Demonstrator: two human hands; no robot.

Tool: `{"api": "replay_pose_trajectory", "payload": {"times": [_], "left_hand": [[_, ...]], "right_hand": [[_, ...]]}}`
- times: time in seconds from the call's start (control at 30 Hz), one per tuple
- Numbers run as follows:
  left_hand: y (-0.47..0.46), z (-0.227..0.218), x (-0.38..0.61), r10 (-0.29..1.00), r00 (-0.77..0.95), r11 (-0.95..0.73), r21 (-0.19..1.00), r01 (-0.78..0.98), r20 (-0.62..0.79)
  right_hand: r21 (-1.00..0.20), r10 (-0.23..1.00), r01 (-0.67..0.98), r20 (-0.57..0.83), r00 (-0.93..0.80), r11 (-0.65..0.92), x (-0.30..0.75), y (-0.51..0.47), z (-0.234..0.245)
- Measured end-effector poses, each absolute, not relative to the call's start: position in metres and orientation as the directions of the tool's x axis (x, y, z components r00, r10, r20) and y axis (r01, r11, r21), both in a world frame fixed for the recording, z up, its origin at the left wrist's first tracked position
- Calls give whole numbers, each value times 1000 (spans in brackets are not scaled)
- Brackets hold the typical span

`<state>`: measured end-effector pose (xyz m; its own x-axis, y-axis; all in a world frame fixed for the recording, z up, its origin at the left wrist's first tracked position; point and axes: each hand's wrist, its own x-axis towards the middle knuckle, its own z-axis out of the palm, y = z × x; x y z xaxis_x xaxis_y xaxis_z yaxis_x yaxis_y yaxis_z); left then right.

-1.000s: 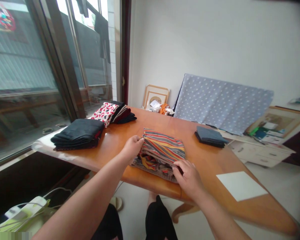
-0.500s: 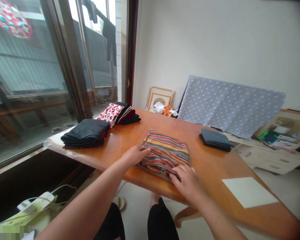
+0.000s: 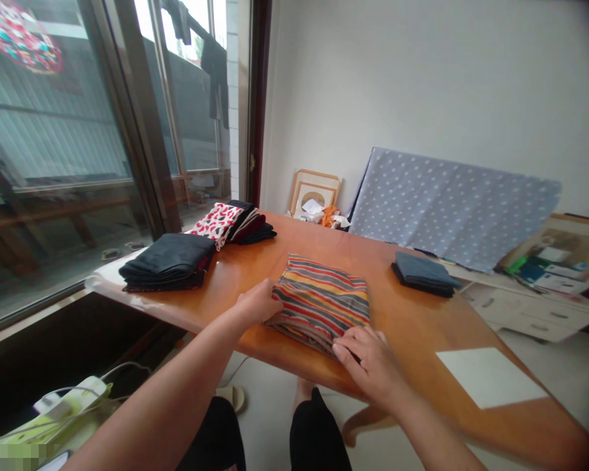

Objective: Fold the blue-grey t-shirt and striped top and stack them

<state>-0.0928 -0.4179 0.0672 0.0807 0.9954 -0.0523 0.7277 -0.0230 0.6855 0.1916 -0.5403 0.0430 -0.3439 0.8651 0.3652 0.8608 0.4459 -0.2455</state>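
A folded striped garment (image 3: 324, 294), in red, yellow and grey with a brownish edge, lies near the front of the wooden table. On its left edge is my left hand (image 3: 261, 302), the thumb over the top and the other fingers closed at the side, partly hidden. My right hand (image 3: 366, 356) pinches the near right corner with bent fingers. Between the two hands the cloth lies fairly flat, its folded layers showing along the front.
Stacked dark clothes (image 3: 169, 258) and a heart-print pile (image 3: 218, 222) sit at the table's left. Folded blue and black clothes (image 3: 422, 271) lie to the right, with a white sheet (image 3: 491, 377) nearer me. A power strip (image 3: 63, 405) with cables is at lower left.
The garment's near part, rumpled and partly raised before, now lies flatter with its front edge straighter. My left hand has shifted slightly left and up; my right hand stays at the near corner.
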Motion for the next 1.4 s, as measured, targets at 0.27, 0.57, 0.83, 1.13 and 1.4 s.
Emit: {"api": "replay_pose_trajectory", "payload": {"times": [0.27, 0.57, 0.83, 1.13, 1.4], "left_hand": [[-435, 79, -70, 918, 161, -301, 371, 879, 362], [-445, 44, -56, 784, 525, -617, 322, 718, 331], [-447, 47, -59, 800, 521, -599, 345, 722, 299], [-444, 37, -57, 790, 511, -607, 317, 729, 338], [-442, 31, -57, 807, 488, -582, 309, 752, 332]], "right_hand": [[-351, 888, 852, 390, -245, 389, 189, -530, 46], [-592, 947, 739, 192, -259, 322, 196, -510, 53], [-412, 910, 864, 399, -116, 290, 230, -401, 52], [-188, 996, 981, 60, 65, -53, 240, -350, 28], [-214, 989, 971, 121, -82, 107, 209, -334, 42]]}}
